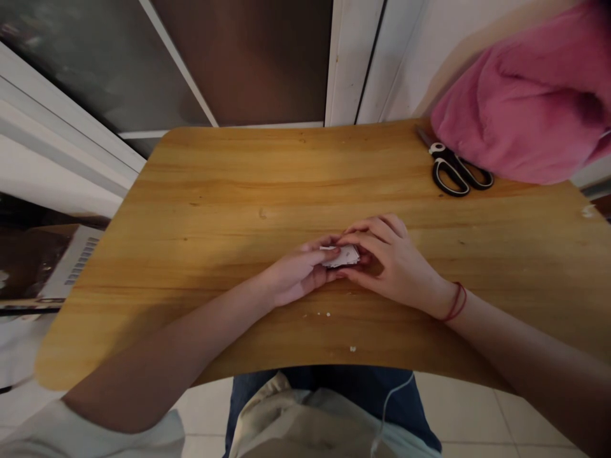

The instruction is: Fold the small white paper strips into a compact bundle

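Observation:
A small stack of white paper cards (347,256) is held between my two hands, low over the wooden table (267,172). My left hand (301,270) grips the stack from the left, its thumb lying across the top. Curled around the right side, my right hand (391,261) has its fingers and thumb at the stack's edges. The top card bears a small dark mark too tiny to read. Some fingertips are hidden behind the cards and the other hand. A thin red cord (459,301) circles my right wrist.
Black-handled scissors (451,168) lie at the back right, beside a pink plush cloth (515,102). Several white paper scraps (328,314) are scattered near the front edge. A white box (71,264) stands left of the table. A panelled door (258,57) is behind it.

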The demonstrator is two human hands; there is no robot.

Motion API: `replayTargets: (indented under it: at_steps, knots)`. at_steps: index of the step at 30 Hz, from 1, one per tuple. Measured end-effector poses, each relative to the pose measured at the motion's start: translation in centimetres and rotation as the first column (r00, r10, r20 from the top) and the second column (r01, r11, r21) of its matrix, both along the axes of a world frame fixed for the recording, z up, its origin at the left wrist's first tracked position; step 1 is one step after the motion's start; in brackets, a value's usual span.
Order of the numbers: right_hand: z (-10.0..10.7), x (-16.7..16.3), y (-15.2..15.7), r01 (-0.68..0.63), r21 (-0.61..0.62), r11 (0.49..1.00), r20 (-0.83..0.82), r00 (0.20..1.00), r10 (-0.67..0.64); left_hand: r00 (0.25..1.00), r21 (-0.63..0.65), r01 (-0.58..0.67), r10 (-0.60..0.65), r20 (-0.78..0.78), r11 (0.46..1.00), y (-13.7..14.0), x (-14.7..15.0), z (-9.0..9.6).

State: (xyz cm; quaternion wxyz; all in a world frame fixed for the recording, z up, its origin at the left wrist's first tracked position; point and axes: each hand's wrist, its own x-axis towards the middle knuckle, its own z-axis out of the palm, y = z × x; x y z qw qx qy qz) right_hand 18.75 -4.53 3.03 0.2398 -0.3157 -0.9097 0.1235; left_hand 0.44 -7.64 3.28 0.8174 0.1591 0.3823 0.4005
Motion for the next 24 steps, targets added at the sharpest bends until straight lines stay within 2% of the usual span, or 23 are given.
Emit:
replayTargets:
  at_steps: [12, 24]
  knots:
    - [-0.15, -0.16, -0.39, -0.024, 0.025, 0.999, 0.032, 0.999, 0.023, 0.997, 0.06, 0.07, -0.072, 0.038, 0.996, -0.24, 0.07, -0.09]
    - [-0.31, -0.34, -0.8, -0.068, 0.226, 0.972, 0.091, 0.995, 0.048, 0.994, 0.125, 0.108, -0.108, -0.006, 0.986, -0.34, 0.16, -0.2]
